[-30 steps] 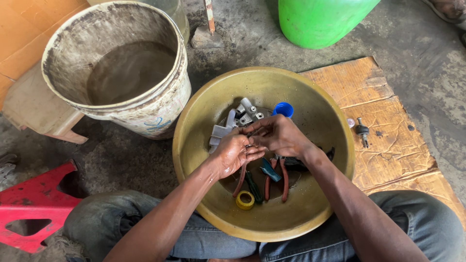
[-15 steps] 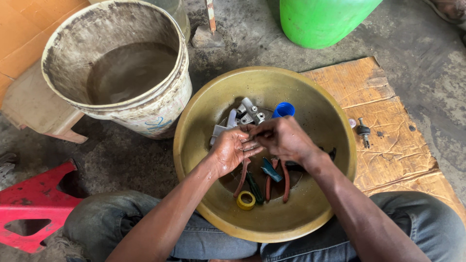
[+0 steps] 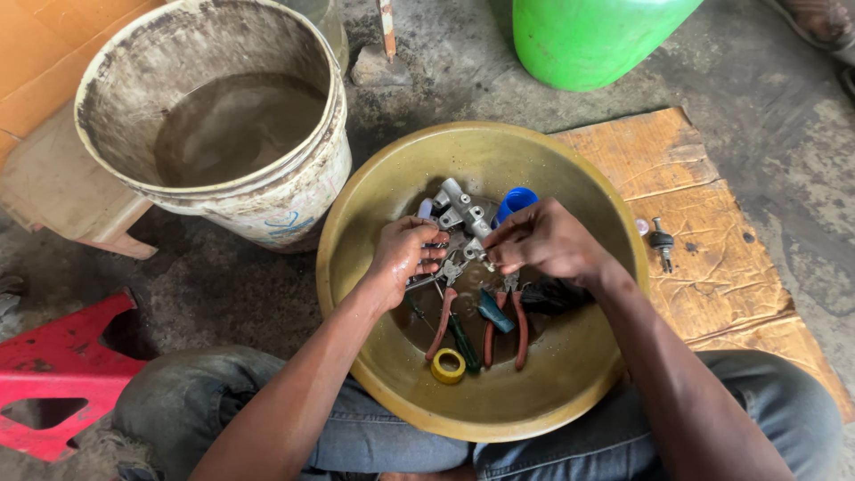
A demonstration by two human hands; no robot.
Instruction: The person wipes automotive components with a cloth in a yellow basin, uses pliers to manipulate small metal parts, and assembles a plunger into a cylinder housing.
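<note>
A wide yellow-brown basin point(image 3: 552, 160) sits on my lap with dark liquid and tools in its bottom. My left hand point(image 3: 403, 256) and my right hand point(image 3: 541, 240) meet over its middle and both grip a grey metal engine part point(image 3: 463, 214). My right fingers pinch its near end. Below my hands lie red-handled pliers point(image 3: 517, 325), a green-handled screwdriver point(image 3: 463, 343) and a yellow tape roll point(image 3: 448, 365). A blue cap point(image 3: 517, 200) rests just beyond my right hand.
A dirty white bucket point(image 3: 294, 196) of murky water stands to the left on a block. A green container point(image 3: 597, 40) is at the top. Cardboard point(image 3: 704, 232) on the right carries a small bolt point(image 3: 661, 240). A red stool point(image 3: 53, 374) stands at lower left.
My hands have drawn slightly apart, and the grey metal part between them shows more. My view has shifted a little.
</note>
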